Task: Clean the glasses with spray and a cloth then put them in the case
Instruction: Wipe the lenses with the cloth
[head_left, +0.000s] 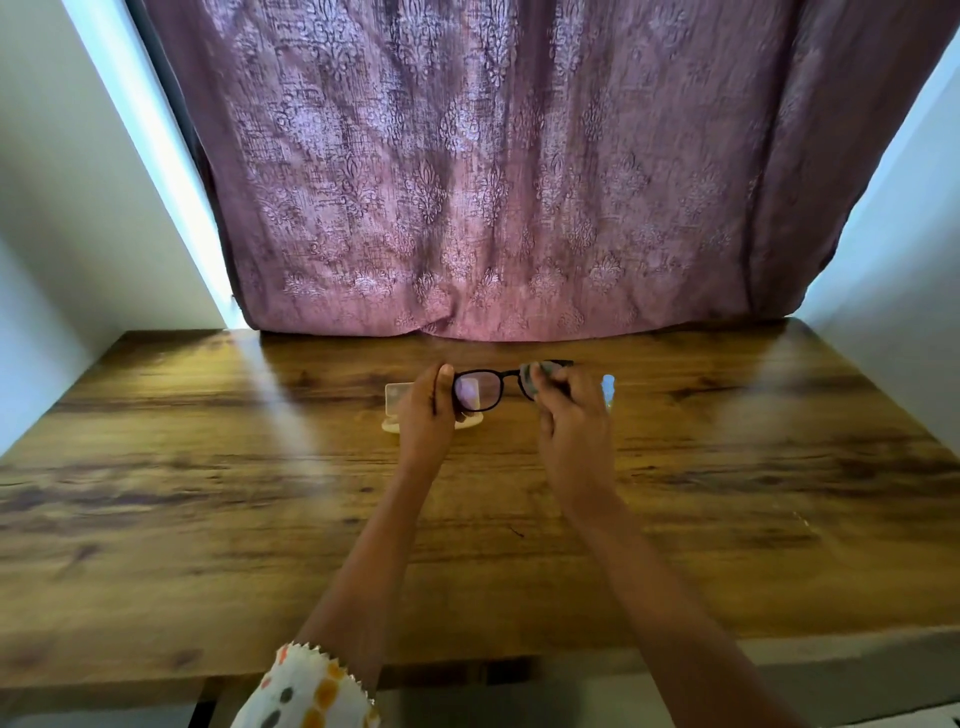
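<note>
Black-framed glasses are held up above the wooden table. My left hand grips the frame at its left end. My right hand pinches a small grey cloth around the right lens, which is mostly covered. Behind my left hand lies a pale open glasses case, partly hidden. A small spray bottle with a blue top stands just right of my right hand, largely hidden by it.
A mauve patterned curtain hangs down to the table's far edge. White walls close in on both sides. The table's near edge runs along the bottom of the view.
</note>
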